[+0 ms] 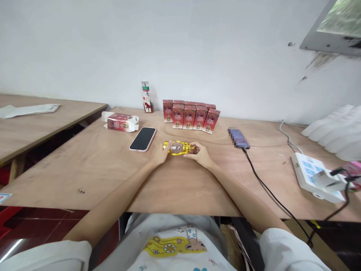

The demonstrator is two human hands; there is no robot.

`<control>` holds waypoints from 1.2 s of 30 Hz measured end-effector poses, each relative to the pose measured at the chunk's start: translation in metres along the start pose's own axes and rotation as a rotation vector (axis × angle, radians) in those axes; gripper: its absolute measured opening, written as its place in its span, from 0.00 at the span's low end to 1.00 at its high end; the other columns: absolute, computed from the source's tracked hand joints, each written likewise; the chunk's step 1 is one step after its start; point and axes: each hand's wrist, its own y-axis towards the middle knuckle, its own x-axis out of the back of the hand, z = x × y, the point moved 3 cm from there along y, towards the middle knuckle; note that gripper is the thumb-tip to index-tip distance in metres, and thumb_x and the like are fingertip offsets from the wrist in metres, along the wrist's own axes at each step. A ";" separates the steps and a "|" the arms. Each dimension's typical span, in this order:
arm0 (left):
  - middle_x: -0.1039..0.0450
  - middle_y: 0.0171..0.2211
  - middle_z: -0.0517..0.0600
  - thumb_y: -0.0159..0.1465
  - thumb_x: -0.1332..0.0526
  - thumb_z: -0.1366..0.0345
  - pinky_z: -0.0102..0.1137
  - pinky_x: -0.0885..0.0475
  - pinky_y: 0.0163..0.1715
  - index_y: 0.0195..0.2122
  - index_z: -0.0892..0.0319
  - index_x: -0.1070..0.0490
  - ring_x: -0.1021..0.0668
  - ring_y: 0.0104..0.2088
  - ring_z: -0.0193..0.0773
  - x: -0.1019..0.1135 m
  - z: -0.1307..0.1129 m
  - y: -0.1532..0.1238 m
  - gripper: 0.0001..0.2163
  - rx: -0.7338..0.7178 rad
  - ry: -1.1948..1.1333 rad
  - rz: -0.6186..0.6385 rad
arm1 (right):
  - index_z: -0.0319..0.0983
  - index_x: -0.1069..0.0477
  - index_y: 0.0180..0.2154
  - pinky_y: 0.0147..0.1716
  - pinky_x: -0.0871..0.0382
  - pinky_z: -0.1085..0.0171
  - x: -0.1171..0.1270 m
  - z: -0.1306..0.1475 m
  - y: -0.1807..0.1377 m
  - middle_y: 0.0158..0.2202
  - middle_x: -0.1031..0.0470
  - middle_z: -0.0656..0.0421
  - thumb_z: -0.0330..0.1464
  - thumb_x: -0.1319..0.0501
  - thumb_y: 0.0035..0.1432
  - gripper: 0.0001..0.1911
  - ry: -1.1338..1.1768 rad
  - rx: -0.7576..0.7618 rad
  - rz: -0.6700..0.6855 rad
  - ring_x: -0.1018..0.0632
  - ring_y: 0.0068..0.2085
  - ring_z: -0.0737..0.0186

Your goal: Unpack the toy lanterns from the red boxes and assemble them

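A small golden toy lantern (177,148) with a clear middle lies sideways between my hands, just above or on the wooden table. My left hand (161,153) grips its base end, the thumb laid across it. At the lantern's top end, the curled fingers of my right hand (201,154) close around the cap and handle. Behind it, several small red printed boxes (188,117) stand upright in two rows. An opened red box (121,122) with its flaps out lies at the left.
A phone with a pink case (143,139) lies left of my hands. At the right are a second phone (238,137) on a black cable (262,182) and a white power strip (314,177). A small labelled bottle (147,101) stands by the wall. White stacked pieces (338,131) sit far right.
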 end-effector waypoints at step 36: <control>0.32 0.41 0.51 0.47 0.31 0.56 0.36 0.32 0.47 0.42 0.57 0.37 0.28 0.45 0.42 0.015 -0.015 -0.002 0.24 -0.218 -0.127 -0.380 | 0.35 0.36 0.42 0.46 0.38 0.49 0.049 -0.031 0.014 0.43 0.31 0.43 0.50 0.37 0.45 0.30 -0.619 -0.086 -0.566 0.30 0.47 0.44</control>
